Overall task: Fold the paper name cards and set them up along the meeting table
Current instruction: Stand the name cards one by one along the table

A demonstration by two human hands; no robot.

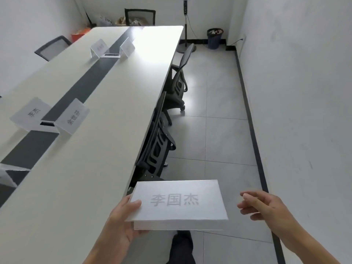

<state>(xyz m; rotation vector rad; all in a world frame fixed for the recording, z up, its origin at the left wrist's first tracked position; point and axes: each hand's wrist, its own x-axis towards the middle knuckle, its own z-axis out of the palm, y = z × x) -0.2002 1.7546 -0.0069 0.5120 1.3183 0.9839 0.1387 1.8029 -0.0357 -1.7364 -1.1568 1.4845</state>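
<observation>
- The left hand [122,221] pinches the folded paper name card [179,202] by its left edge, thumb on top and fingers underneath. This keeps the printed face level and readable at the lower middle of the frame, over the floor just beside the table edge.
- The right hand [266,208] hangs just beside the card's right edge, apart from it, with fingers loosely spread and nothing in them. It looks ready to take that end, probably to open the fold.
- The long white meeting table [106,141] has a dark strip [80,92] down its middle, and the standing cards flank it in back-to-back pairs, so that each one faces a seat.
- Cards, counted:
  - one in hand;
  - two at centre left, a left card [31,113] and a right card [73,116];
  - two at upper left, a far left card [99,47] and a far right card [128,47];
  - one cropped card [7,174] at the left edge, which may belong to a third pair.
- Four black office chairs, pushed in out of the walkway: a near chair [160,141], a second chair [181,73], a left-side chair [53,46] and an end chair [140,16].
- One waste bin [215,38] stands at the upper right.
</observation>
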